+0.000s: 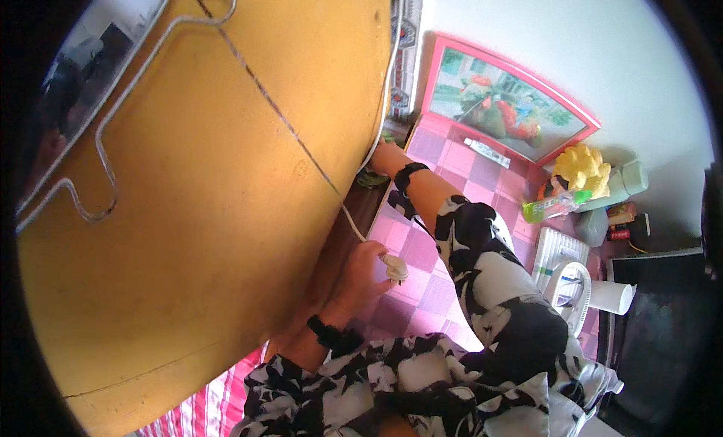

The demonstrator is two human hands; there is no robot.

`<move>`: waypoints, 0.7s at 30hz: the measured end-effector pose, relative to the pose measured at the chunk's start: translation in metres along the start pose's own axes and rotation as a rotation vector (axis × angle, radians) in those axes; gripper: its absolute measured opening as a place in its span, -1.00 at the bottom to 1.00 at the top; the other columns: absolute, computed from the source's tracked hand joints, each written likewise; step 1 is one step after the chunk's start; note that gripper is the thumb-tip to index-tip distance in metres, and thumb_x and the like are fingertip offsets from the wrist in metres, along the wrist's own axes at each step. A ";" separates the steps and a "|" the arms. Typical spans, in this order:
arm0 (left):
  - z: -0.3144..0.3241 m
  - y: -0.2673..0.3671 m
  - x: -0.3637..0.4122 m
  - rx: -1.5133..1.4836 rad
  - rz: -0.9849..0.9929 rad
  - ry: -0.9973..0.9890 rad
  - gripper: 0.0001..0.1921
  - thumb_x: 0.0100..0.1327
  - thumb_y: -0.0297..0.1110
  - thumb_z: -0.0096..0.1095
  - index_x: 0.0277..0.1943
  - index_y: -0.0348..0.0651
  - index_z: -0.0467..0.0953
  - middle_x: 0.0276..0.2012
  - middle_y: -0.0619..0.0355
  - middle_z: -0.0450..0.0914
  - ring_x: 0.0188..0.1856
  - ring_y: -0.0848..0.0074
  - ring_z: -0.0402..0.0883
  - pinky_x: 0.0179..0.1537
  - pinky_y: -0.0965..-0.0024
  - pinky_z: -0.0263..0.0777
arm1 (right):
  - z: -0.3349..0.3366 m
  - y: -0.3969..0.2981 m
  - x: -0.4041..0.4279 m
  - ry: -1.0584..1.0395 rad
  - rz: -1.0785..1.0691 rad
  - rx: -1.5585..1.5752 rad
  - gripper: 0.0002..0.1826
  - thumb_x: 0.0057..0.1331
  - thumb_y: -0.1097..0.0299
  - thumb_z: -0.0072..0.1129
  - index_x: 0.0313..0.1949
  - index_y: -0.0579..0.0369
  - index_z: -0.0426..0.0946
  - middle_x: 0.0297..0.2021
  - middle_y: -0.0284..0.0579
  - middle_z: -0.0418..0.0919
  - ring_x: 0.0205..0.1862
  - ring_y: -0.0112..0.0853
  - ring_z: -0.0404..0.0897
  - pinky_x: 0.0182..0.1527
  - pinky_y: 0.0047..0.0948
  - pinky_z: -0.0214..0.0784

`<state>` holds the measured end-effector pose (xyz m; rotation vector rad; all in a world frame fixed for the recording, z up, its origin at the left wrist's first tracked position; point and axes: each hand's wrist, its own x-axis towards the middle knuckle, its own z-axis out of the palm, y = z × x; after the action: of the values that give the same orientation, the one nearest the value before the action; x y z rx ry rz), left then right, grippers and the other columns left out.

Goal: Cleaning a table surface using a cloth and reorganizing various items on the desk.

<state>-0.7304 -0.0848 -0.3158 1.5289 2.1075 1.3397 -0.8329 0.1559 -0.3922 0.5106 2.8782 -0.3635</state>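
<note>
My left hand (358,276), with a dark band at the wrist, is closed around a thin cord (294,133) that runs diagonally across a yellow-brown panel (197,211). A small off-white object (395,269), perhaps a bundle of cord, sticks out between thumb and fingers. My right hand (386,157), a black band on its wrist, reaches to the panel's edge beside a white cable (386,92). Its fingers are partly hidden, and whether it grips anything is unclear. Something green (373,180) lies just below it, in the gap between panel and table.
On the pink checked tablecloth (435,267) stand a pink-framed picture (497,104), a white tube (487,152), a green-capped bottle (556,205), a yellow flower-like item (582,169) and a white basket (570,296). A dark screen (661,324) is at right; bent metal wire (104,143) crosses the panel.
</note>
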 end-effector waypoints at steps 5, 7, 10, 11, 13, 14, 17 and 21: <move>-0.032 0.023 -0.030 -0.007 -0.053 0.072 -0.40 -0.40 -0.31 0.43 -0.23 -0.18 0.26 -0.25 0.01 0.34 -0.16 0.28 0.34 -0.14 0.36 0.25 | 0.006 -0.042 -0.042 -0.066 -0.297 -0.427 -0.74 0.00 0.36 -0.07 -0.31 0.10 0.50 -0.09 -0.08 0.31 -0.09 -0.17 0.26 -0.18 -0.23 0.13; -0.046 0.030 -0.040 -0.125 -0.114 0.043 -0.41 -0.38 -0.32 0.45 -0.23 -0.19 0.26 -0.24 0.03 0.34 -0.16 0.33 0.35 -0.16 0.40 0.27 | -0.005 -0.065 -0.068 -0.087 -0.294 -0.371 -0.78 0.00 0.34 -0.07 -0.38 0.05 0.54 -0.14 -0.10 0.37 -0.08 -0.22 0.26 -0.19 -0.28 0.09; -0.059 0.044 -0.050 -0.221 -0.190 0.059 -0.41 -0.40 -0.36 0.45 -0.23 -0.20 0.27 -0.23 0.04 0.34 -0.16 0.36 0.35 -0.15 0.41 0.26 | 0.011 -0.091 -0.085 -0.240 -0.523 -0.556 -0.75 0.02 0.35 -0.10 -0.32 0.06 0.51 -0.03 -0.04 0.26 -0.11 -0.14 0.27 -0.21 -0.27 0.15; -0.066 0.049 -0.055 -0.215 -0.204 0.070 -0.41 -0.40 -0.36 0.45 -0.23 -0.20 0.27 -0.23 0.04 0.34 -0.16 0.36 0.35 -0.15 0.41 0.26 | 0.022 -0.104 -0.093 -0.242 -0.542 -0.556 -0.75 0.02 0.35 -0.10 -0.32 0.06 0.51 -0.03 -0.04 0.26 -0.11 -0.14 0.27 -0.21 -0.27 0.15; -0.076 0.055 -0.061 -0.123 -0.083 0.020 -0.40 -0.41 -0.35 0.46 -0.22 -0.20 0.28 -0.22 0.04 0.34 -0.17 0.35 0.36 -0.16 0.42 0.26 | 0.049 -0.116 -0.104 -0.052 -0.449 -0.385 -0.70 0.03 0.35 -0.13 -0.22 0.04 0.45 0.04 0.03 0.14 -0.13 -0.02 0.27 -0.25 -0.27 0.21; -0.079 0.057 -0.065 -0.127 -0.082 0.024 -0.40 -0.41 -0.35 0.46 -0.22 -0.20 0.28 -0.22 0.04 0.34 -0.17 0.35 0.36 -0.16 0.42 0.26 | 0.061 -0.119 -0.107 0.000 -0.433 -0.361 -0.68 0.04 0.35 -0.15 -0.17 0.04 0.42 0.07 0.06 0.08 -0.14 0.04 0.27 -0.26 -0.27 0.24; -0.091 0.060 -0.080 -0.056 -0.036 0.002 -0.38 -0.39 -0.32 0.46 -0.20 -0.21 0.28 -0.21 0.03 0.34 -0.17 0.35 0.36 -0.16 0.41 0.26 | 0.076 -0.136 -0.125 0.035 -0.424 -0.286 -0.66 0.04 0.35 -0.16 -0.15 0.04 0.40 0.09 0.08 0.04 -0.12 0.05 0.26 -0.26 -0.26 0.24; -0.112 0.068 -0.106 -0.155 -0.037 0.056 -0.38 -0.34 -0.20 0.43 -0.18 -0.22 0.28 -0.20 0.03 0.34 -0.17 0.37 0.35 -0.14 0.39 0.23 | 0.051 -0.179 -0.170 0.025 -0.470 -0.150 -0.69 0.04 0.34 -0.15 -0.21 0.08 0.43 0.01 0.05 0.19 -0.04 -0.07 0.23 -0.24 -0.22 0.20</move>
<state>-0.7096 -0.2310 -0.2348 1.3999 2.0006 1.5102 -0.7325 -0.0737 -0.3643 -0.1945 2.9946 -0.2040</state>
